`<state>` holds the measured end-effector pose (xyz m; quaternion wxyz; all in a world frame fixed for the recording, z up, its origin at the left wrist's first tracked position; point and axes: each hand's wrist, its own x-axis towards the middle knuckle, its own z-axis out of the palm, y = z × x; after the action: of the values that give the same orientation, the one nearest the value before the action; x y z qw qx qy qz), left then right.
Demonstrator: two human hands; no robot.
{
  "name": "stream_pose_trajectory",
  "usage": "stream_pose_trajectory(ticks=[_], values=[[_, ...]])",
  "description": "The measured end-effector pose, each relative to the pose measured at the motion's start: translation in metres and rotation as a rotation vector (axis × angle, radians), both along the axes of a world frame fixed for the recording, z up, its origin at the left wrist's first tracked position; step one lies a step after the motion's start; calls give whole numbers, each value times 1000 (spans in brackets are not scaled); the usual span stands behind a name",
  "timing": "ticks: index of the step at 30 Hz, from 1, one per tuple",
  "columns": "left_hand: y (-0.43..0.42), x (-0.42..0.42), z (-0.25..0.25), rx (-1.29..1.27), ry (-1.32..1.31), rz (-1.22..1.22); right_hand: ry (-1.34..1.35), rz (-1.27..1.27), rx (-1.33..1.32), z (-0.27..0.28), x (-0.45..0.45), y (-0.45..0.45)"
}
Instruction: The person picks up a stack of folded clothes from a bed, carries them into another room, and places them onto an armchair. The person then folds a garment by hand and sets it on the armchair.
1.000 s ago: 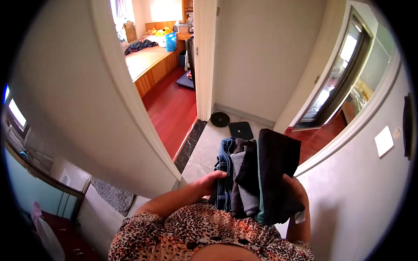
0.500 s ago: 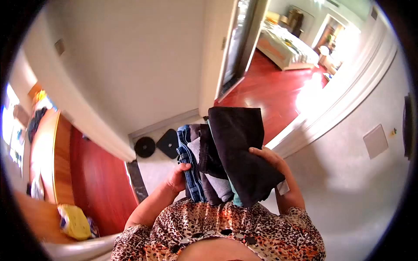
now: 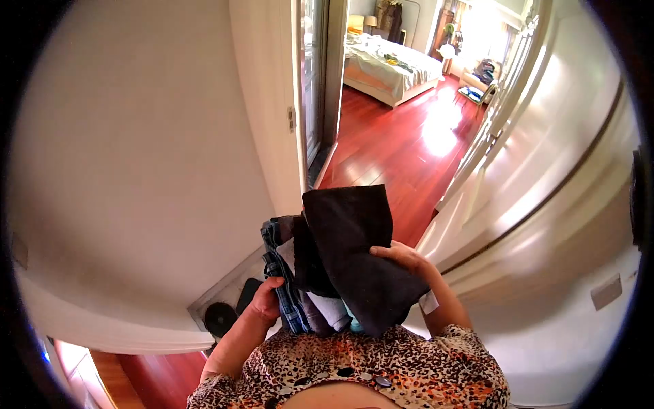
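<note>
Between my two hands, against my chest, is a stack of folded clothes standing on edge. My left hand (image 3: 268,298) grips its left side, thumb over the folded blue jeans (image 3: 289,307). On the right, my right hand (image 3: 402,258) presses on a folded black garment (image 3: 357,255), the largest piece, which leans to the right. Grey cloth (image 3: 328,310) and a strip of teal cloth (image 3: 354,324) show in the middle. A white tag or paper (image 3: 429,302) sits by my right wrist. The undersides of the stack and most fingertips are hidden.
A doorway with a white frame (image 3: 272,102) opens ahead onto a red wooden floor (image 3: 381,136). Beyond stands a bed (image 3: 392,68). A white door (image 3: 538,163) is at my right. A round black disc (image 3: 220,318) lies on the floor at lower left.
My view has moved forward and turned right, toward the bedroom doorway. The room on the left has mostly left the view. Both hands still hold the stack.
</note>
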<state>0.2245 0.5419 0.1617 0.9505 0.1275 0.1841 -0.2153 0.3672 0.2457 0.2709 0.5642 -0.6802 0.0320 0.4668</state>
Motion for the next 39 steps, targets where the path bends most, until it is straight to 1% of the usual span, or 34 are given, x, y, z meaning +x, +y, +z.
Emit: stream_pose_trajectory(ticks=[2, 5, 6, 7, 8, 9, 10, 12, 13, 14, 15, 16, 17, 18, 20, 22, 24, 25, 26, 27, 29, 30, 32, 33, 35, 37, 38, 39], values=[[-1, -1, 2, -3, 1, -1, 13, 7, -39, -15, 1, -6], [4, 10, 17, 75, 45, -121, 58, -62, -95, -12, -7, -17], [0, 22, 37, 76, 43, -143, 84, -93, -114, -8, -10, -20], [-5, 36, 61, 161, 89, -165, 84, -115, -112, 0, -14, -23], [-12, 45, 71, 233, 133, -175, 77, -195, -85, 13, -14, -29], [-12, 58, 30, 147, 60, -278, 69, -275, -57, 22, -15, -35], [-15, 66, 25, 135, 54, -289, 64, -287, -69, 21, -17, -43], [-25, 84, 13, 0, -39, -431, 28, -344, -103, 9, -28, -62], [-32, 93, -1, -4, -48, -447, 2, -428, -71, 3, -34, -68], [-39, 97, -17, -93, -66, -473, -7, -445, -75, -1, -38, -73], [-42, 99, -24, -180, -76, -500, 72, -513, -98, 0, -45, -74], [-43, 101, -24, -182, -77, -519, 151, -581, -119, 1, -54, -75], [-41, 105, -23, -187, -68, -563, 145, -658, -126, -15, -58, -85], [-40, 108, -22, -192, -59, -608, 143, -674, -121, -15, -66, -81], [-40, 114, -20, -201, -63, -652, 123, -749, 23, -12, -76, -75], [-43, 129, -24, -202, -66, -683, 107, -773, 51, -10, -71, -71], [-49, 149, -27, -223, -50, -779, 91, -798, 78, -17, -69, -74], [-52, 161, -24, -211, -73, -780, 7, -791, 41, -24, -63, -80], [-55, 169, -20, -147, -121, -771, -77, -786, 4, -30, -54, -84], [-55, 168, -15, -85, -142, -760, -72, -785, 14, -21, -49, -80], [-64, 179, -8, -75, -101, -766, 45, -817, 126, 12, -37, -78], [-66, 187, -5, -63, -73, -780, 60, -810, 122, 7, -33, -82], [-71, 194, -9, -59, -101, -772, 65, -862, 113, -7, -29, -93], [-74, 193, -10, -62, -110, -761, 69, -852, 108, -5, -29, -92], [-76, 187, -11, -69, -116, -738, 27, -944, 170, 5, -34, -85], [-77, 186, -11, -138, -80, -787, 2, -934, 159, 17, -36, -80], [-77, 186, -12, -138, -85, -784, -28, -933, 154, 20, -34, -79], [-77, 189, -12, -85, -109, -772, -37, -934, 158, 13, -32, -85]])
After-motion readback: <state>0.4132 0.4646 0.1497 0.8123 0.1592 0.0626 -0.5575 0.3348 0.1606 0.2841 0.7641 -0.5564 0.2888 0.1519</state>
